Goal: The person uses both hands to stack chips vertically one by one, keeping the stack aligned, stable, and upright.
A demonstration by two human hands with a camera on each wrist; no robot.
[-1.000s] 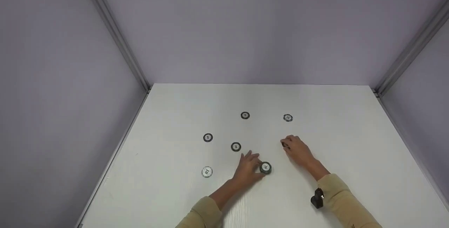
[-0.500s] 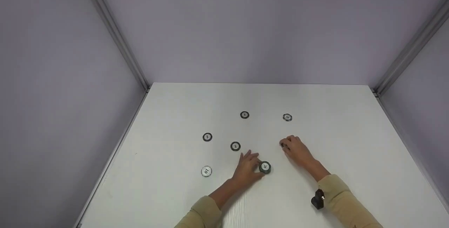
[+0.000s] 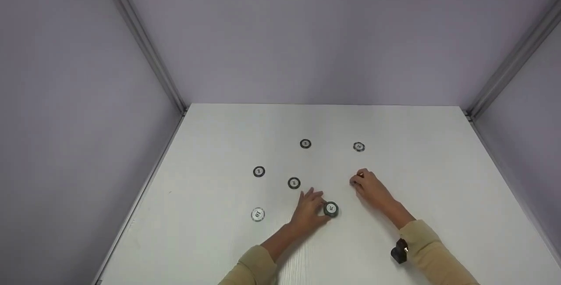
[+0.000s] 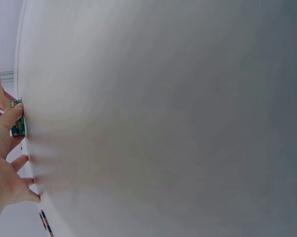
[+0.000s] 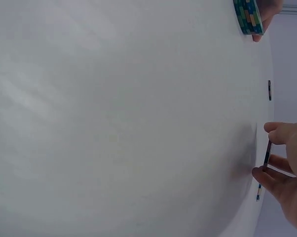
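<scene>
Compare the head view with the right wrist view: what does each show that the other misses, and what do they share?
Only the head view shows the whole layout: five single chips lying flat on the white table, among them a pale chip, plus both sleeves and the grey walls.

Only the right wrist view shows the right hand pinching a thin chip by its edges, and the stack's coloured edge stripes.

Both show the chip stack held at the left hand, and the right hand at its chip.

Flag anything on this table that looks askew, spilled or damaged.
Nothing stands out. The loose chips lie flat and apart on the white table; the left hand steadies a neat chip stack, and the right hand pinches one chip.
</scene>
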